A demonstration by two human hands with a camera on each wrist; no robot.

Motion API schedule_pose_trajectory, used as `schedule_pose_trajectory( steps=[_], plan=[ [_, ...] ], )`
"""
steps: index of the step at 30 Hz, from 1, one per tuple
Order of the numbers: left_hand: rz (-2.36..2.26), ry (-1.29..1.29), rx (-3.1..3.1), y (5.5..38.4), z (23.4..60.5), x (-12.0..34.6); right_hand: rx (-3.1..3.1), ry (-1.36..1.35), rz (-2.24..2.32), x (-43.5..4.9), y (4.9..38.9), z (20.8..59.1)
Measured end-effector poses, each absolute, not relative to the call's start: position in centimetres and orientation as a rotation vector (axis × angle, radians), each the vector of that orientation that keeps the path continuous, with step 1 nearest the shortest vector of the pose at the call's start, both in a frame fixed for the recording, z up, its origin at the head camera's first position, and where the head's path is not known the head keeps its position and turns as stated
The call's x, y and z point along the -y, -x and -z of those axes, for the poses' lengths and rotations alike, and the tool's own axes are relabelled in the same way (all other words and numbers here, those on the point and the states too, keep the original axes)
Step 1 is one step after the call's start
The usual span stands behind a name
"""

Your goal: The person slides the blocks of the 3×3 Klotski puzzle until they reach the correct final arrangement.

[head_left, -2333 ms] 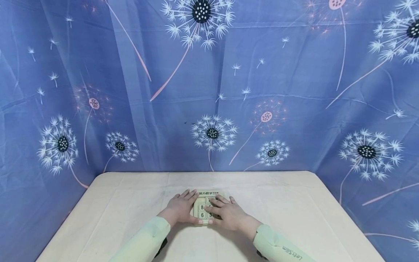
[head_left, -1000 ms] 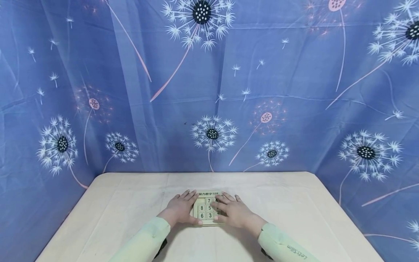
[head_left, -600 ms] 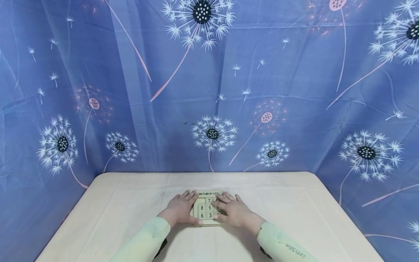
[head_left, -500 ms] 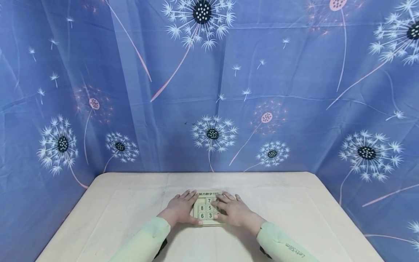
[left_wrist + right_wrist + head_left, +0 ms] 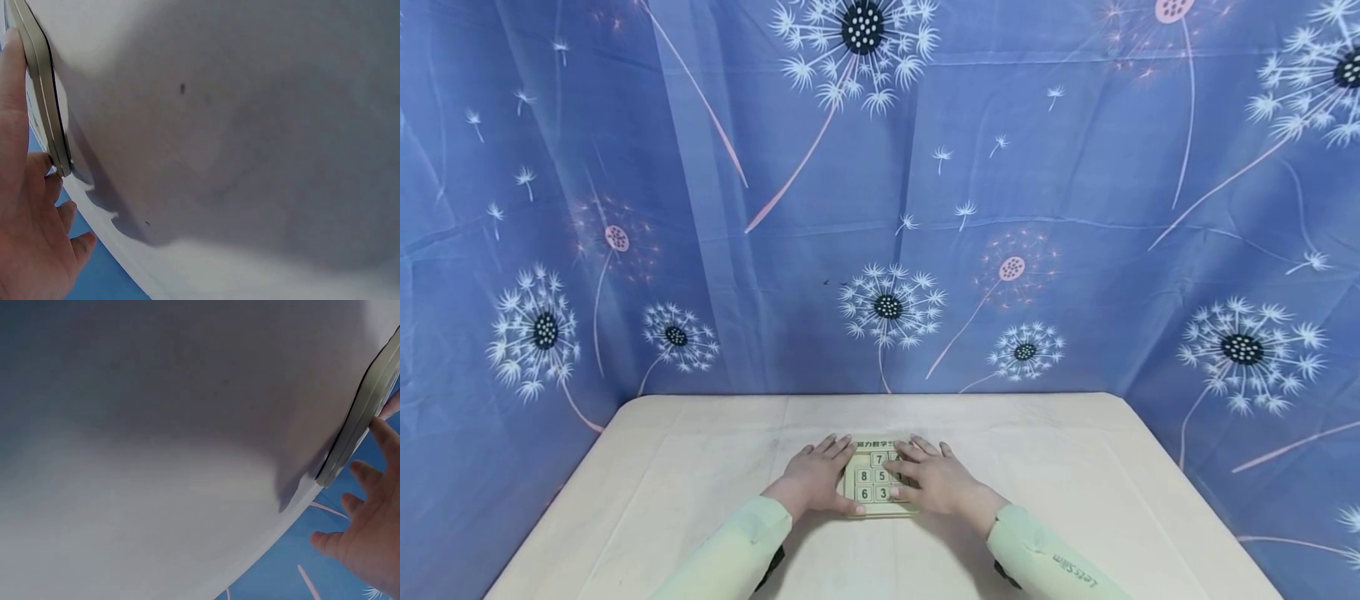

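Note:
A pale green number slide puzzle (image 5: 872, 510) lies on the table, with printed lettering along its far edge. Tiles 7, 8, 5, 6 and 3 show plainly; those at the right are partly covered. The tray's far-left slot holds no tile. My left hand (image 5: 817, 477) holds the puzzle's left side, thumb at the near edge and fingers at the far-left corner. Over the right column lies my right hand (image 5: 936, 482), its fingers extended and spread, index finger and thumb on the tiles. In the right wrist view a fingertip touches the puzzle's side edge (image 5: 356, 419).
A cream-coloured cloth covers the table (image 5: 700, 442). Behind it and at both sides hangs a blue curtain (image 5: 790, 325) with a dandelion print. Pale green sleeves (image 5: 730, 546) cover both forearms.
Since the oldest frame my right hand has drawn back to the right, uncovering tiles 7 and 5. Over the last half second it has barely moved. My left hand stays in place.

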State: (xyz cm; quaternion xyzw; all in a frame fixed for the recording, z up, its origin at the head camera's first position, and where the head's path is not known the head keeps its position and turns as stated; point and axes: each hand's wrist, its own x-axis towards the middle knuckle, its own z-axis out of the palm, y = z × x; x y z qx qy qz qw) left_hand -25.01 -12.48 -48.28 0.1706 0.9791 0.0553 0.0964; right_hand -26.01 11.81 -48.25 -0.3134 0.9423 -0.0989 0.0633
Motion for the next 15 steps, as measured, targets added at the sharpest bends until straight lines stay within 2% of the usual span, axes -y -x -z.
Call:
schedule_pose_trajectory(
  steps=[15],
  plan=[
    [-0.168,-0.498,-2.901,24.88,47.95,12.39,-2.867,0.926,0.297,-11.12,26.09,48.29]
  ],
)
